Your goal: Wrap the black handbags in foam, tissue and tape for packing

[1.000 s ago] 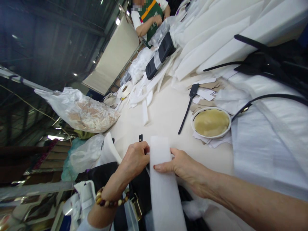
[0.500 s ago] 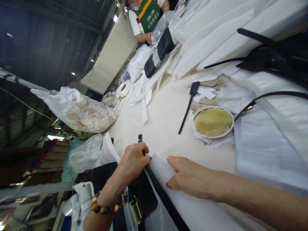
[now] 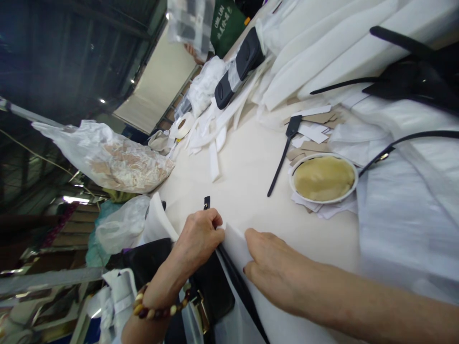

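My left hand [image 3: 199,239] is closed, pinching the upper corner of a white foam strip [image 3: 234,243] at the near edge of the cream table [image 3: 247,186]. My right hand [image 3: 276,267] lies on the strip with its fingers curled down, pressing it onto the table. Under the strip's left edge a black strap [image 3: 238,286] runs back towards me. A black bag with a brass buckle [image 3: 211,298] hangs below my left wrist, which wears a bead bracelet [image 3: 161,310]. A small black tab [image 3: 206,202] stands just beyond my left knuckles.
A white bowl of yellow paste [image 3: 324,177] sits right of centre with a black brush [image 3: 283,153] beside it. White foam sheets [image 3: 322,62] pile at the back. A plastic bag of scraps [image 3: 107,160] lies left. Another person in green [image 3: 224,21] is at the far end.
The foam strip went from standing upright between my hands to lying flat on the table. My right hand moved on top of it. The view tilted slightly.
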Demonstrator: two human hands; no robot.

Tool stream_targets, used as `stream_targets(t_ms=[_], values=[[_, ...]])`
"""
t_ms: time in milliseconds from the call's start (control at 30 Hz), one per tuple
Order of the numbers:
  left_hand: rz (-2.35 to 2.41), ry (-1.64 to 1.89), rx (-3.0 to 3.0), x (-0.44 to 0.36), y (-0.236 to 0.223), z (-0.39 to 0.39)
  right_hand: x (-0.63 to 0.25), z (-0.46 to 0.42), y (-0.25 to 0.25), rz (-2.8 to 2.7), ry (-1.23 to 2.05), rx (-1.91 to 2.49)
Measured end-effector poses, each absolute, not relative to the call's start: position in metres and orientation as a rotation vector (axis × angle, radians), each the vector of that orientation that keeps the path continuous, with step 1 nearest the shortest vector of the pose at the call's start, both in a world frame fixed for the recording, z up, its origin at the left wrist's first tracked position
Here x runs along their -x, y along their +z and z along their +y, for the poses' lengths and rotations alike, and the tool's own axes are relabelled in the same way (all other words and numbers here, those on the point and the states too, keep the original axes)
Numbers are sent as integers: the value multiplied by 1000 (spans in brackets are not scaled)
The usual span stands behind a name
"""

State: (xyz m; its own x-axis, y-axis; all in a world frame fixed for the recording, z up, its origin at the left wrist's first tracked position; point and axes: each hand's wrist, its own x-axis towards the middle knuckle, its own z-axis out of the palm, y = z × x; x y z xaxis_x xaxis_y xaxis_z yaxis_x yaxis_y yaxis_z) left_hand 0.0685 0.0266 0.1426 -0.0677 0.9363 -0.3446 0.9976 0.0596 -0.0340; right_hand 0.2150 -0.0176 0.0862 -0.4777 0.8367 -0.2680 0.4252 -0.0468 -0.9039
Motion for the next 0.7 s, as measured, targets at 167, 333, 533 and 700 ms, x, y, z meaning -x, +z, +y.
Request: stream_targets(t_ms=[167,333,533,700], values=[[2080,-311,-1946,-62,143,26,-213,-12,88,-1919,1708,1344],[1954,-184,-2021,-42,142,19,-214,-10,77,-1868,1717,1283],[1869,-72,-1883,-10,122,-2,-210,-11,77,-1855,1756,1255],[1773,-33,-1866,-13,110,-7,-206,-19,70,-1854,1824,1160]])
